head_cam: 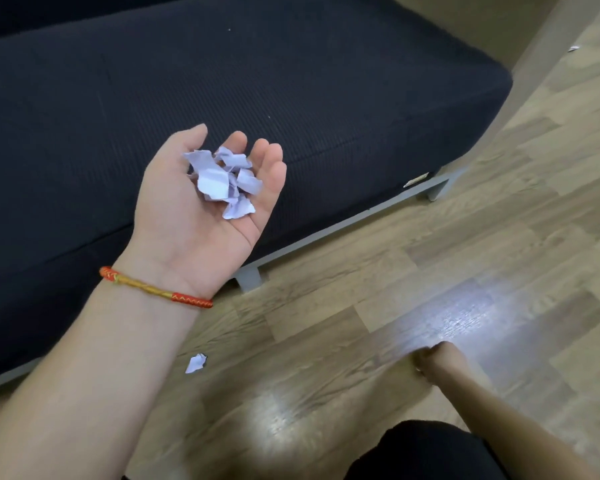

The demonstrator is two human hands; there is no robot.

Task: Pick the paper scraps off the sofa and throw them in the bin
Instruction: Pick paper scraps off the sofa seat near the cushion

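Note:
My left hand (187, 220) is turned palm up over the front edge of the dark sofa (291, 81), cupping several crumpled white paper scraps (224, 178). A red and yellow cord bracelet circles that wrist. My right hand (433, 362) hangs low over the wooden floor at the lower right, fingers curled shut; whether anything is in it cannot be made out. One more white paper scrap (195, 363) lies on the floor beside my left forearm. The sofa seat shows only a couple of tiny white specks. No bin is in view.
The sofa stands on a grey base with short legs (250, 278). Wooden floor (465, 237) stretches to the right, with a small white bit (573, 48) near the wall at the top right. My dark-clothed knee (426, 452) is at the bottom.

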